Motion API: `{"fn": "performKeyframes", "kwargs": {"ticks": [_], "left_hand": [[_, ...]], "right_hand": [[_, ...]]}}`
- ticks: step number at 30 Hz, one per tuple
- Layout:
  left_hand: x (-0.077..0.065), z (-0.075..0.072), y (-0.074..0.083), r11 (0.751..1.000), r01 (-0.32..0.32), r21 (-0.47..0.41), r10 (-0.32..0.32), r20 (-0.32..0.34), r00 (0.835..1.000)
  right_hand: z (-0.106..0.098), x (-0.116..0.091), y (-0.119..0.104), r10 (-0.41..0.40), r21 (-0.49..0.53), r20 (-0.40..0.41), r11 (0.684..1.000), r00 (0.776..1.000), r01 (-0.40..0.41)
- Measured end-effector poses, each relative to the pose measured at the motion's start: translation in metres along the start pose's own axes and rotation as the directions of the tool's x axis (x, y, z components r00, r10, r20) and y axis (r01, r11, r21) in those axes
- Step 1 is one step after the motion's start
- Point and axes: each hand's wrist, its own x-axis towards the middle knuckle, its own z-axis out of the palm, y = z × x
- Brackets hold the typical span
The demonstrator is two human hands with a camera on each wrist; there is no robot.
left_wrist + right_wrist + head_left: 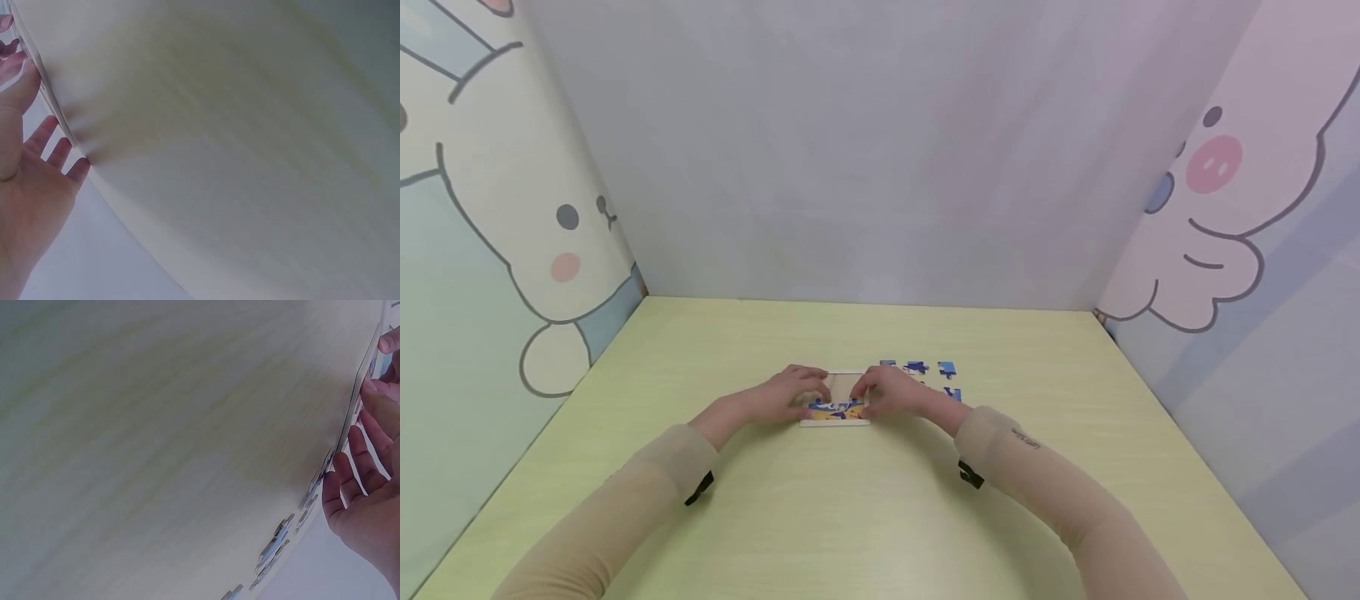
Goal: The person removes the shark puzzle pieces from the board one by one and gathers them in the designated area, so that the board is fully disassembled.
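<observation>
A small puzzle frame with a pale wooden rim (835, 423) lies on the table. Joined blue and yellow jigsaw pieces (841, 412) fill its near part, while bare wood shows in the far part. At the frame's left side, my left hand (782, 395) touches the edge and the pieces with thumb and fingertips. My right hand (893, 390) does the same on the right side, its index finger bent over the pieces. In the left wrist view, the left hand's (40, 169) outer fingers are spread loosely. The right hand's (369, 481) outer fingers are relaxed in the right wrist view.
Several loose blue jigsaw pieces, among them a corner-side piece (947, 368) and a darker piece (916, 367), lie right of the frame, partly behind the right hand. The light yellow table (880, 517) meets a grey curtain (865, 167) at the back.
</observation>
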Motion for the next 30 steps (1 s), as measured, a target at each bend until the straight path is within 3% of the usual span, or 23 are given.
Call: {"fn": "performKeyframes", "kwargs": {"ticks": [7, 30], "left_hand": [[0.0010, -0.0017, 0.0037, 1.000, -0.014, 0.001, 0.014, -0.003, 1.000], [0.0004, -0.0020, 0.0032, 0.999, -0.030, 0.020, 0.030, 0.000, 1.000]], "right_hand": [[0.0008, 0.0006, 0.0017, -0.010, -0.063, 0.000, 0.998, 1.000, 0.010], [0.0002, 0.0034, -0.0053, 0.062, -0.018, 0.034, 0.998, 0.998, -0.061]]}}
